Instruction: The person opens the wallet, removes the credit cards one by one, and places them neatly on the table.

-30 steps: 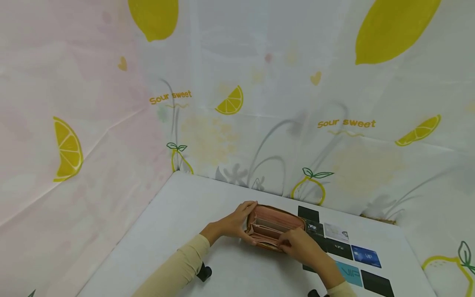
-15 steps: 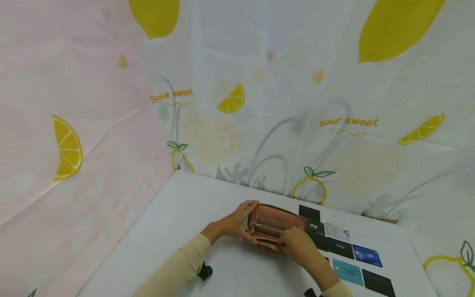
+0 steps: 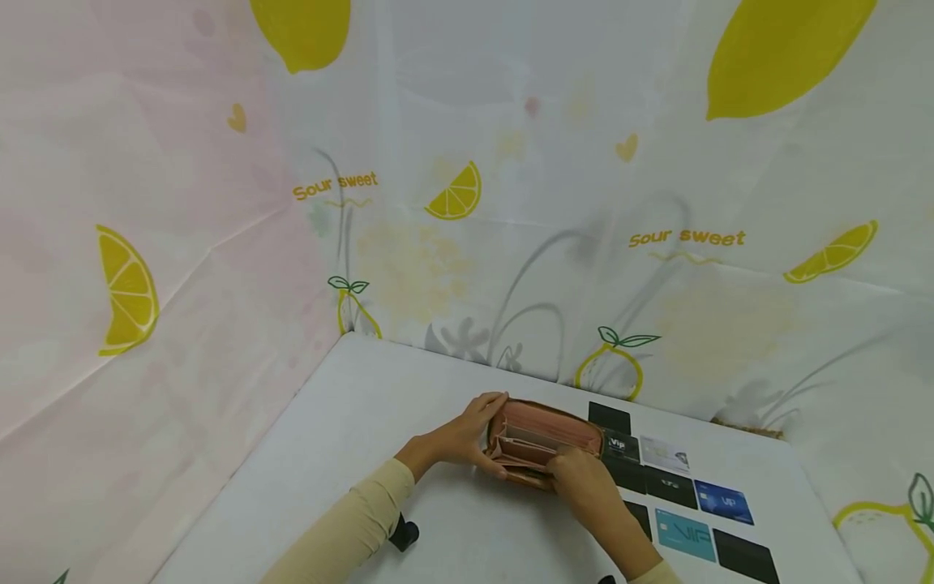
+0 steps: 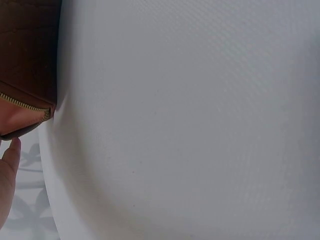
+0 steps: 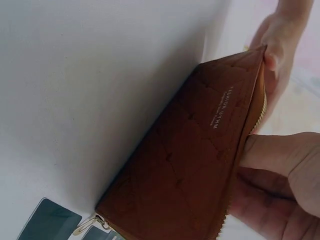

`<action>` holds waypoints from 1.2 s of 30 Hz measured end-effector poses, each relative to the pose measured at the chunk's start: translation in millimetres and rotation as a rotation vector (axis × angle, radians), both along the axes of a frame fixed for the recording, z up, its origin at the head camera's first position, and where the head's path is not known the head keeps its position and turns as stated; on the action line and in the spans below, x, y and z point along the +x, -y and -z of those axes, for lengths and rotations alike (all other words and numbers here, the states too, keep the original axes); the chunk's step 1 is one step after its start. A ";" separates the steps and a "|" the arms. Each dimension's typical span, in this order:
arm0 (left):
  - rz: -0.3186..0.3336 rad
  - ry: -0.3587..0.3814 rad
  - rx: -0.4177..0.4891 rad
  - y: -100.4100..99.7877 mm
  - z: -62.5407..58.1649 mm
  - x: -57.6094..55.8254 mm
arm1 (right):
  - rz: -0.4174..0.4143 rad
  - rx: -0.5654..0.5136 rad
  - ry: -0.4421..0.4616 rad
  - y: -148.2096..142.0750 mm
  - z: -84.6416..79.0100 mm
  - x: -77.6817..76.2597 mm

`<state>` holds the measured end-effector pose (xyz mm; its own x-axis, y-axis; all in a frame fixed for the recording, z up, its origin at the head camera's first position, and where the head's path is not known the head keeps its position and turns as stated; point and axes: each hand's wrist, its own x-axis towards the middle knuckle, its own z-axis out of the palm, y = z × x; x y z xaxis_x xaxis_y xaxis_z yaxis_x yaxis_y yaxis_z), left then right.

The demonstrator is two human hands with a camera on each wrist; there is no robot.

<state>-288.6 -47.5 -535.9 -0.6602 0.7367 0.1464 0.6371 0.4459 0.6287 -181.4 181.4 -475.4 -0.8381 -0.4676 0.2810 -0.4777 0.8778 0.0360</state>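
Observation:
A brown quilted zip wallet (image 3: 549, 422) stands unzipped on the table, its pink lined compartments facing up. My left hand (image 3: 461, 438) grips its left end, thumb at the near edge and fingers at the far edge. At the near right side, my right hand (image 3: 586, 483) has curled fingers at the front pocket. In the right wrist view, thumb and fingers of the right hand (image 5: 292, 175) reach behind the wallet's front panel (image 5: 185, 145); the fingertips are hidden, so I cannot tell what else they pinch. Gold zip teeth and a zip pull (image 5: 87, 224) show there.
Several cards lie in rows to the right of the wallet, among them a blue card (image 3: 724, 502), a teal card (image 3: 686, 534), a white card (image 3: 664, 454) and a black card (image 3: 746, 556). A lemon-printed backdrop (image 3: 540, 243) borders the white table (image 3: 409, 381).
My right hand has shifted slightly left and the wallet's front pocket gapes more. More of the dark card beside the right forearm shows. The left hand keeps its hold.

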 end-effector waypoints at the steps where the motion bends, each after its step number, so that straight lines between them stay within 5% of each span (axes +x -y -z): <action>1: 0.000 -0.001 0.004 -0.1 0.2 0.1 | 0.003 0.005 -0.003 0.3 0.3 -0.2; 12: -0.004 0.015 -0.002 0.7 -2.9 1.6 | -0.099 0.007 -0.097 -0.2 4.5 0.5; 17: -0.005 0.022 -0.001 -0.2 -3.5 1.2 | -0.121 0.022 -0.061 -0.7 5.2 0.0; 36: -0.004 -0.008 -0.015 -1.9 -1.8 0.6 | 0.058 0.085 0.014 12.1 3.7 5.6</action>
<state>-287.9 -45.6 -534.2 -0.6624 0.7359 0.1407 0.6399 0.4581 0.6170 -175.9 169.2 -479.1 -0.8679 -0.4399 0.2308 -0.4273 0.8980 0.1049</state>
